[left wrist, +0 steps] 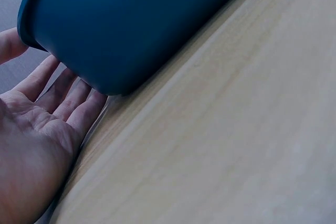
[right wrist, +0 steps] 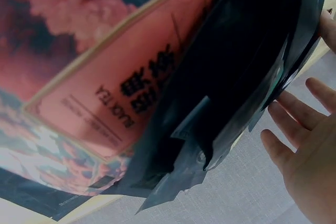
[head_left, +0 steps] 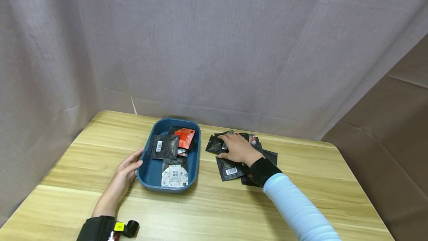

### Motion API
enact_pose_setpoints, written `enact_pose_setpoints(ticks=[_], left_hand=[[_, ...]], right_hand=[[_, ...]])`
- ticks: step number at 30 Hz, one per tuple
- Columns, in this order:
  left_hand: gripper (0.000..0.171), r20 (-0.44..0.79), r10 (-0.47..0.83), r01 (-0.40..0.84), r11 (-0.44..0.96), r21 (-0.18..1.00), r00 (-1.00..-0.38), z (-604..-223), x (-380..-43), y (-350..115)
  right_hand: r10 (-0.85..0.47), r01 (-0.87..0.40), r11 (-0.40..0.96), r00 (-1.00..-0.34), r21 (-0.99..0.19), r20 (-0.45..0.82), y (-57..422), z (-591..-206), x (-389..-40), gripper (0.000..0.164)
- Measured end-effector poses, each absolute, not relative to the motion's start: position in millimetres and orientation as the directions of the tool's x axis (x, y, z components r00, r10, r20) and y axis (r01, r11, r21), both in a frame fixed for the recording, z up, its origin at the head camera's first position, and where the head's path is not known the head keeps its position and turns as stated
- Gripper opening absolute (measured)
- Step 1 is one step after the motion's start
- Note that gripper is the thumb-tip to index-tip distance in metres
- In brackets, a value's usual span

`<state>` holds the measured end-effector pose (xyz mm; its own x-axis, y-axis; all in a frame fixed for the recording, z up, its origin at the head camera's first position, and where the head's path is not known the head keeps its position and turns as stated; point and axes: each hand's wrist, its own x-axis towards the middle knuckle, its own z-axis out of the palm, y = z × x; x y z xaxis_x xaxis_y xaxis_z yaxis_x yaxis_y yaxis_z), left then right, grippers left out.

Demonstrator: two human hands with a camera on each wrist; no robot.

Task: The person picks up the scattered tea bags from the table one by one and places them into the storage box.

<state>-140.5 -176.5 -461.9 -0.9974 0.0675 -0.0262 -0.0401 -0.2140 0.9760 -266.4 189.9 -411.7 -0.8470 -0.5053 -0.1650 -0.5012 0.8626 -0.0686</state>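
Observation:
My left hand (head_left: 125, 170) rests at the left side of a blue plastic bin (head_left: 154, 176). In the left wrist view its fairly straight fingers (left wrist: 68, 93) touch the bin's outer wall, with the thumb up by the rim. Inside the bin lie a black packet (head_left: 169, 152) with a barcode label, an orange-red labelled packet (head_left: 185, 137) and a white patterned packet (head_left: 175, 177). Over a loose pile of dark packets, my right hand (head_left: 238, 148) spreads its fingers. A pink-labelled black tea packet (right wrist: 126, 98) fills much of the right wrist view, fingertips close to dark packet edges.
The pile includes a black packet (head_left: 230, 169) with a barcode, near the right wrist. Everything stands on a light wooden table (head_left: 187, 215). A grey cloth curtain (head_left: 214, 47) hangs along the table's back edge, and brown cloth (head_left: 384, 140) hangs at the right.

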Motion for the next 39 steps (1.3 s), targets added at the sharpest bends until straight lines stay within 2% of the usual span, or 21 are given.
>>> enact_pose_setpoints(ticks=[22,32,39], left_hand=[[0.058,-0.013,0.063,-0.026,-0.219,0.975,-0.998,-462,-141,-177],[0.057,-0.003,0.052,-0.015,-0.224,0.974,-0.999,-462,-141,-176],[0.058,-0.006,0.055,-0.018,-0.213,0.977,-0.998,-463,-140,-177]], right_hand=[[-0.517,-0.509,0.856,-0.848,-0.090,-0.120,191,-408,-263,0.077],[-0.492,-0.478,0.861,-0.869,-0.174,-0.049,202,-396,-250,0.075],[-0.471,-0.452,0.836,-0.882,-0.311,0.016,209,-383,-237,0.075]])
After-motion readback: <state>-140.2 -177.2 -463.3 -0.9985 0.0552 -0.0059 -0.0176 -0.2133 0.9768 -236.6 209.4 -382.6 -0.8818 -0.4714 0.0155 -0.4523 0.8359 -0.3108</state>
